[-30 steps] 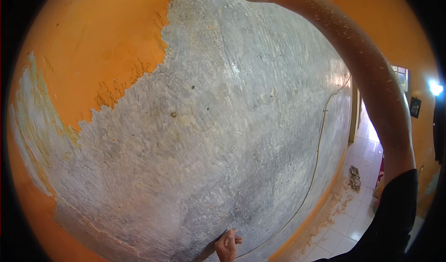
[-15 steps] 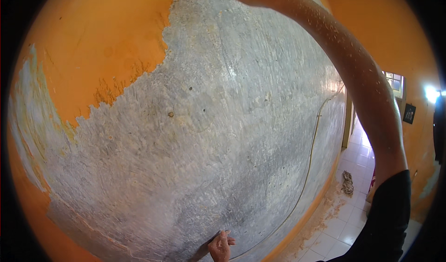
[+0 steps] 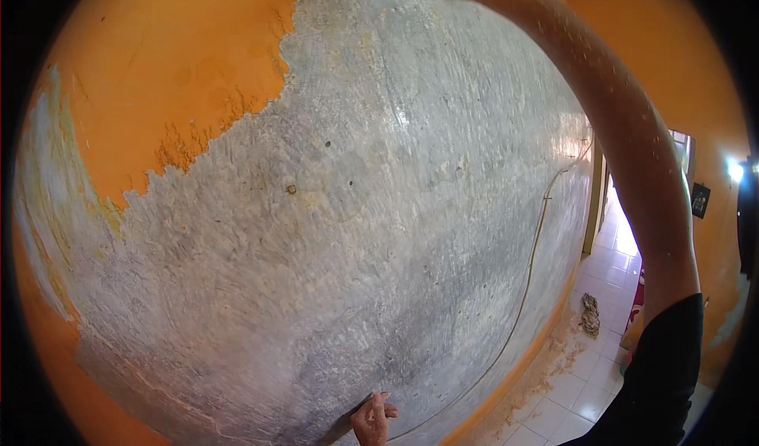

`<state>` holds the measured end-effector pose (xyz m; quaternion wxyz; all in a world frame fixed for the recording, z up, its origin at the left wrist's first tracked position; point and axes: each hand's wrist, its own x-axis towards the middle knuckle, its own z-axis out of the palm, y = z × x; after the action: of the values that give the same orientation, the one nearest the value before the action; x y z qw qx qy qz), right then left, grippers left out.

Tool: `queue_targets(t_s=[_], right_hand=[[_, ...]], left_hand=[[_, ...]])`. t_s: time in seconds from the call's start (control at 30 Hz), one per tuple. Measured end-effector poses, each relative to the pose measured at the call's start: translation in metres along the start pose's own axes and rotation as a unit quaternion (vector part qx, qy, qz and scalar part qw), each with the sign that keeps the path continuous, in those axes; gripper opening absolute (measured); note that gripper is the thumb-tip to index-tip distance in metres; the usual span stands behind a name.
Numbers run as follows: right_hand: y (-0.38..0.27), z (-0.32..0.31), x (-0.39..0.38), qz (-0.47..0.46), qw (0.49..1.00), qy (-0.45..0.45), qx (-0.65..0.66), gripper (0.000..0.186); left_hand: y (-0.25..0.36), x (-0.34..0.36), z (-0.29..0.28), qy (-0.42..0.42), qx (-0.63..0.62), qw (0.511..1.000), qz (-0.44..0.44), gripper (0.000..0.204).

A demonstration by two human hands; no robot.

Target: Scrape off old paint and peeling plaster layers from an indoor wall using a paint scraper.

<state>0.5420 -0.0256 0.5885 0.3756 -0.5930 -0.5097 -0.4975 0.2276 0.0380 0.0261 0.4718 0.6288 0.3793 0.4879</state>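
Wall (image 3: 427, 177): directly in front of me; grey, rough surf. over most of it, orange paint (image 3: 174, 74) at upper L w/ ragged edge (image 3: 237, 119). Handling (est.): wall is rigid, fixed, w/ no grasp pt.; brace w/ flat palm on grey area. Paint prob. thin, brittle, apt to flake; best purchase is at ragged edge. My L grip (image 3: 371, 424): low ctr., by wall, fingers loosely curled; cannot tell if it pinches anything or makes contact. My R grip: beyond top of view, state cannot be told; R forearm (image 3: 621, 122), flecked w/ specks, arches down R side. Farther R: thin cable (image 3: 531, 276) on wall, debris (image 3: 545, 379) and crumpled cloth-like item (image 3: 590, 314) on tiled floor (image 3: 589, 402), small dark framed picture (image 3: 700, 200). Brands, labels, writing: none legible.
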Motion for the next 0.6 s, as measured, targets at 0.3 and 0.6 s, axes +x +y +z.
queue_targets(t_s=[0.3,0.6], right_hand=[[0.022,-0.006,0.034,-0.019,1.0,-0.008,-0.013,0.037],[0.019,0.017,0.064,0.045,0.996,0.055,-0.058,0.034]], left_hand=[[0.001,0.007,0.006,-0.016,0.001,1.0,-0.007,0.043],[0.014,-0.002,0.006,0.003,0.01,1.0,-0.017,0.041]])
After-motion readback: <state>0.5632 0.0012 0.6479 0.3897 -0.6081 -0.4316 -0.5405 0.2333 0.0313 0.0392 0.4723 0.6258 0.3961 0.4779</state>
